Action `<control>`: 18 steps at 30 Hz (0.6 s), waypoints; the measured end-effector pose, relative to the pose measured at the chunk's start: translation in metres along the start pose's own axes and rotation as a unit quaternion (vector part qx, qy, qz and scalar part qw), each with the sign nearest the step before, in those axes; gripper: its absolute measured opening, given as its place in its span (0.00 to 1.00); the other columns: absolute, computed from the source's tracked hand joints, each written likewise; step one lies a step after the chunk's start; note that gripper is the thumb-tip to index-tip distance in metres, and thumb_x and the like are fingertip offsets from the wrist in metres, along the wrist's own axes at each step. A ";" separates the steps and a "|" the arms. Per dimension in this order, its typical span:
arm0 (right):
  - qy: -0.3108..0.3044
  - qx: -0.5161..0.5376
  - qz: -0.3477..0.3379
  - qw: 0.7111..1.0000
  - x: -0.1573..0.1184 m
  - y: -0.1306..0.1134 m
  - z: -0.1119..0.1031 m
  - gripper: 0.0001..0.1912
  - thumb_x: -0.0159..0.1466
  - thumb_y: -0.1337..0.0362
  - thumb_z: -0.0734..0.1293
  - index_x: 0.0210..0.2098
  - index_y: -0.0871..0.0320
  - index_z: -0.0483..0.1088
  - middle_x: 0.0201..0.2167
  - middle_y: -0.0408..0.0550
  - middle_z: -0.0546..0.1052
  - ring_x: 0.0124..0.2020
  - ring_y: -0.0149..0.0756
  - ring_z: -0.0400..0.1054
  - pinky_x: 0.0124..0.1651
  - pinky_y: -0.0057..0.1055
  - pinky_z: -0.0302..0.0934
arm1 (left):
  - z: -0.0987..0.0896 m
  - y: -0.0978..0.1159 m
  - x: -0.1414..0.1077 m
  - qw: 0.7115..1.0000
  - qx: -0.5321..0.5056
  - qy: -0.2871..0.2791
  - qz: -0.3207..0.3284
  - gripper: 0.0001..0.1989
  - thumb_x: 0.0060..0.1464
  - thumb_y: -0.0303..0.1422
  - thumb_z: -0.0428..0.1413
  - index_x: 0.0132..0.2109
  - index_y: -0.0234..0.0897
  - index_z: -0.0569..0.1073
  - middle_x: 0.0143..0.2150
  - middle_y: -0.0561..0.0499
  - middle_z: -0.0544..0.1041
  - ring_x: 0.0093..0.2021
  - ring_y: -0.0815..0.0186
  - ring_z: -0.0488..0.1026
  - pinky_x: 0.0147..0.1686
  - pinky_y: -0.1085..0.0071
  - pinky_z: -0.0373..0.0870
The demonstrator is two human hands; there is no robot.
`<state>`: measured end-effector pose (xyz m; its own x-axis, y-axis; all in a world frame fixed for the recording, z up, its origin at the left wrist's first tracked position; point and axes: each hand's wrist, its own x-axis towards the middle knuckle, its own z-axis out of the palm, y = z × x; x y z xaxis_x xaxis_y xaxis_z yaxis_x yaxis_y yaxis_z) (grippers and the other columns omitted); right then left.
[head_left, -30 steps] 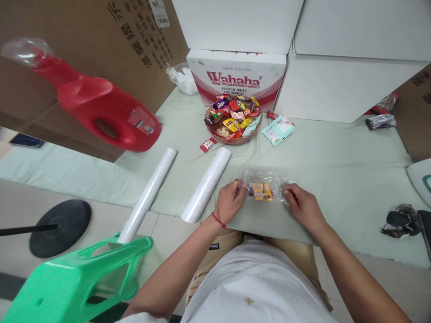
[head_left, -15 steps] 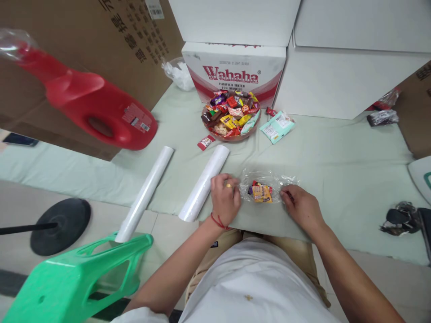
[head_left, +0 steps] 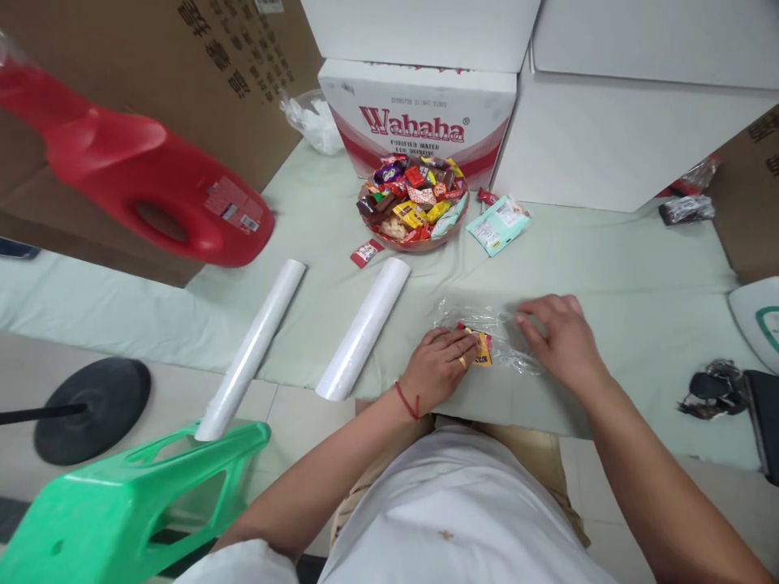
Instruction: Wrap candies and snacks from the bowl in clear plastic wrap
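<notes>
A sheet of clear plastic film (head_left: 508, 337) lies crumpled on the cloth-covered table in front of me. Yellow and red wrapped candies (head_left: 484, 350) rest on it, partly covered by my fingers. My left hand (head_left: 439, 365), with a ring and a red cord bracelet, lies over them with its fingers stretched out. At the film's right edge is my right hand (head_left: 557, 337), its thumb and forefinger apart; whether it touches the film I cannot tell.
A bowl of mixed candies (head_left: 414, 239) stands before a Wahaha box (head_left: 419, 101). A mint-green packet (head_left: 497, 225) and a red packet (head_left: 366, 253) flank it. Two white rolls (head_left: 365, 328) lie left, near a red jug (head_left: 164, 182) and green stool (head_left: 134, 503). Keys (head_left: 715, 389) lie right.
My left hand has moved right from the film's left edge onto the candies, its fingers straightening. My right hand has loosened its pinch on the film's right edge and shifted slightly up and right.
</notes>
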<state>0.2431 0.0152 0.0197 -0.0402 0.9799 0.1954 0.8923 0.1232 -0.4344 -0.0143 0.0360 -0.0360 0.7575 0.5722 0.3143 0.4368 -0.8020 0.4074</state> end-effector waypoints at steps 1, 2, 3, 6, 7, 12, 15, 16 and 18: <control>-0.025 0.019 -0.035 0.999 0.014 -0.002 0.006 0.15 0.71 0.57 0.64 0.50 0.57 0.77 0.45 0.55 0.79 0.49 0.49 0.66 0.56 0.47 0.60 | 0.000 0.000 0.000 1.000 0.000 0.002 0.002 0.17 0.71 0.30 0.49 0.60 0.43 0.76 0.61 0.48 0.79 0.64 0.62 0.73 0.64 0.57 0.62; -0.055 0.034 -0.058 0.996 0.028 -0.005 0.013 0.16 0.69 0.58 0.66 0.51 0.58 0.77 0.46 0.56 0.78 0.52 0.49 0.65 0.58 0.48 0.59 | -0.001 0.000 0.000 1.000 -0.002 0.003 0.003 0.17 0.71 0.29 0.49 0.60 0.43 0.76 0.62 0.48 0.79 0.64 0.62 0.73 0.64 0.56 0.62; -0.082 0.047 -0.064 0.993 0.042 -0.008 0.021 0.14 0.67 0.59 0.68 0.49 0.58 0.78 0.46 0.56 0.78 0.53 0.50 0.64 0.58 0.48 0.59 | -0.002 0.001 0.001 1.000 -0.005 0.004 0.003 0.17 0.71 0.29 0.49 0.60 0.44 0.76 0.62 0.48 0.79 0.64 0.62 0.73 0.64 0.56 0.61; -0.141 0.097 -0.069 0.983 0.069 -0.019 0.033 0.06 0.65 0.64 0.69 0.37 0.58 0.78 0.41 0.54 0.77 0.52 0.48 0.63 0.56 0.43 0.58 | -0.004 0.004 0.002 1.000 -0.019 -0.007 -0.009 0.17 0.71 0.30 0.49 0.60 0.45 0.76 0.62 0.48 0.78 0.64 0.62 0.73 0.63 0.56 0.62; -0.158 0.115 -0.068 0.978 0.072 -0.023 0.032 0.06 0.65 0.64 0.68 0.35 0.58 0.77 0.39 0.53 0.76 0.49 0.45 0.65 0.54 0.39 0.59 | -0.005 0.004 0.002 1.000 -0.022 -0.012 -0.015 0.17 0.71 0.30 0.49 0.60 0.45 0.76 0.62 0.48 0.78 0.65 0.61 0.73 0.63 0.57 0.62; -0.211 0.093 -0.066 0.971 0.043 -0.045 0.017 0.11 0.72 0.63 0.60 0.39 0.56 0.74 0.37 0.46 0.72 0.32 0.33 0.65 0.35 0.30 0.56 | -0.002 0.005 0.002 0.998 -0.057 -0.001 -0.039 0.17 0.70 0.30 0.50 0.59 0.44 0.78 0.60 0.47 0.80 0.65 0.58 0.71 0.60 0.55 0.67; -0.144 0.092 -0.077 0.982 0.007 -0.051 0.027 0.13 0.74 0.62 0.58 0.42 0.56 0.75 0.37 0.47 0.71 0.31 0.33 0.66 0.33 0.29 0.58 | 0.003 0.003 0.002 0.994 -0.096 0.044 -0.040 0.15 0.68 0.30 0.51 0.54 0.44 0.80 0.55 0.47 0.82 0.62 0.57 0.73 0.58 0.55 0.70; -0.107 0.116 -0.075 0.985 -0.004 -0.051 0.033 0.13 0.75 0.62 0.58 0.45 0.55 0.75 0.37 0.47 0.71 0.32 0.33 0.67 0.34 0.29 0.60 | 0.005 0.003 0.002 0.991 -0.107 0.067 -0.036 0.14 0.68 0.30 0.52 0.52 0.43 0.81 0.53 0.47 0.83 0.60 0.58 0.74 0.58 0.55 0.70; -0.036 0.176 -0.084 0.980 -0.022 -0.049 0.048 0.14 0.75 0.64 0.59 0.53 0.52 0.74 0.38 0.47 0.72 0.35 0.34 0.69 0.38 0.29 0.65 | 0.006 0.005 0.002 0.987 -0.116 0.112 -0.028 0.13 0.68 0.29 0.52 0.49 0.42 0.81 0.52 0.47 0.84 0.59 0.60 0.74 0.61 0.56 0.70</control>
<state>0.1789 -0.0049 -0.0056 -0.2167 0.9482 0.2323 0.6603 0.3177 -0.6805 -0.0081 0.0321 -0.0381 0.5978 0.6586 0.4571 0.3327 -0.7225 0.6060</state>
